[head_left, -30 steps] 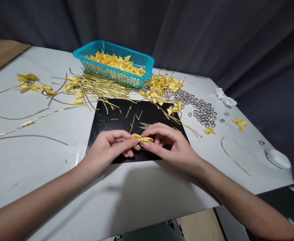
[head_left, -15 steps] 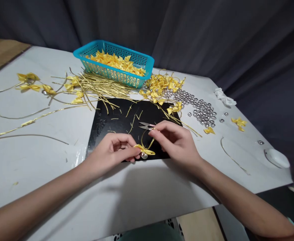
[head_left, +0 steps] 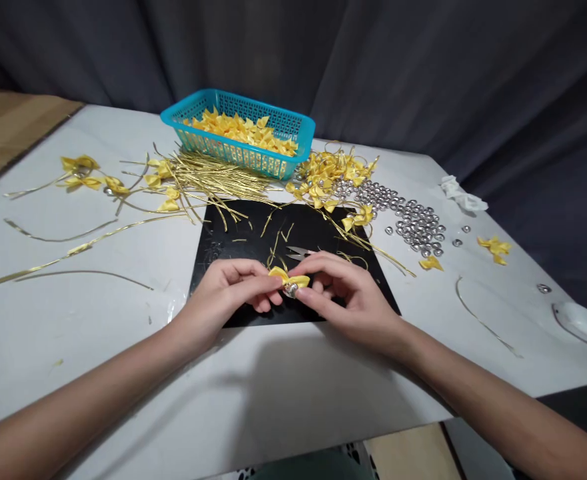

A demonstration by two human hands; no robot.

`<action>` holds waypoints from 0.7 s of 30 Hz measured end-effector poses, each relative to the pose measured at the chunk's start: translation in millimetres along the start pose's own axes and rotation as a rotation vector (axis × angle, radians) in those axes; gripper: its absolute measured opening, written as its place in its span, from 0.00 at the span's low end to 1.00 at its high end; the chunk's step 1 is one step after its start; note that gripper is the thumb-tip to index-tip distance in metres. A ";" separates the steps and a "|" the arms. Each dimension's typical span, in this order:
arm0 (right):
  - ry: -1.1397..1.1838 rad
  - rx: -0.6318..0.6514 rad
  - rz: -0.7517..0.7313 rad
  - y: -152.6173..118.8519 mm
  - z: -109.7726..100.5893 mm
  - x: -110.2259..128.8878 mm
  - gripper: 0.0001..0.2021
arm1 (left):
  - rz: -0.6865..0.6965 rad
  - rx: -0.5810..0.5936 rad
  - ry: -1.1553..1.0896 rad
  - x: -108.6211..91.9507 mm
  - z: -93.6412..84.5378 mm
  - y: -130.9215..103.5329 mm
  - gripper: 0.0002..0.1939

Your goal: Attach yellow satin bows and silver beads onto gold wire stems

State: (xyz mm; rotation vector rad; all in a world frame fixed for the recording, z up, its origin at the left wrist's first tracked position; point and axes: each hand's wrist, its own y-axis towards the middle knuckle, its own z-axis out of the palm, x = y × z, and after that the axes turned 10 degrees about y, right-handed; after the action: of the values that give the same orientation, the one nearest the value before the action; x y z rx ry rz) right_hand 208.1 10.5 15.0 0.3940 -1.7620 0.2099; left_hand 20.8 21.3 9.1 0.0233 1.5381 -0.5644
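Between my two hands is a yellow ribbon bow (head_left: 301, 281) with a round silver bell (head_left: 291, 290) at its middle. My left hand (head_left: 241, 287) pinches the bow's left side between thumb and finger. From the other side, my right hand (head_left: 338, 287) grips the bow's right loop, its thumb close to the bell. Just beyond my right fingers, small metal snips (head_left: 297, 253) lie on the black mat (head_left: 223, 250), their handles hidden behind the hand. Short cut bits of gold cord (head_left: 274, 245) are scattered over the mat.
A teal basket (head_left: 303, 143) full of yellow bows stands at the back. In front of it lies a heap of gold cords (head_left: 218, 175). Finished-looking bows with cord (head_left: 331, 170) and many silver bells (head_left: 418, 227) lie to the right, with a white oval object (head_left: 581, 323) near the right edge.
My right hand has moved left and down from the gold cord above the bow onto the bow itself. The whole view has shifted slightly, with things appearing farther right.
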 end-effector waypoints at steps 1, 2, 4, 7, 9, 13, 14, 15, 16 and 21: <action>0.028 0.018 0.025 0.8 0.2 -0.6 0.07 | 0.004 0.014 0.004 -0.1 -0.3 -0.4 0.09; 0.062 0.029 0.051 1.7 0.2 -1.4 0.07 | 0.012 0.026 0.007 0.0 -0.7 -0.7 0.09; 0.121 0.045 0.098 3.1 0.0 -2.8 0.07 | 0.038 0.039 0.023 0.1 -1.3 -0.9 0.10; 0.116 0.075 0.128 3.7 -1.1 -3.2 0.07 | 0.072 0.038 0.079 -0.3 -1.1 -0.6 0.10; 0.052 0.095 0.119 3.2 -2.0 -2.9 0.07 | 0.086 0.000 0.096 -1.8 -0.1 -0.3 0.08; -0.070 0.109 0.044 0.9 -3.3 -4.3 0.07 | 0.084 0.033 0.139 -4.3 1.6 1.1 0.09; -0.096 0.078 0.011 0.0 -3.2 -5.0 0.06 | 0.080 0.054 0.151 -4.1 1.5 1.7 0.08; -0.128 0.032 -0.036 -0.9 -3.0 -5.8 0.05 | 0.081 0.059 0.151 -3.4 1.2 2.2 0.07; -0.164 -0.015 -0.097 -1.9 -2.5 -6.4 0.04 | 0.083 0.049 0.137 -2.4 0.6 2.8 0.06; -0.409 -0.016 -0.441 -6.5 1.3 -8.0 0.09 | 0.073 0.003 0.031 1.6 -2.8 3.7 0.04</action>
State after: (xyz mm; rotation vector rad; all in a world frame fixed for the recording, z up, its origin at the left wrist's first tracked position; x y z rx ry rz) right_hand 210.9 5.2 6.5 0.8464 -2.0183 -0.2144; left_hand 19.5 25.0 6.3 0.0898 1.5602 -0.5103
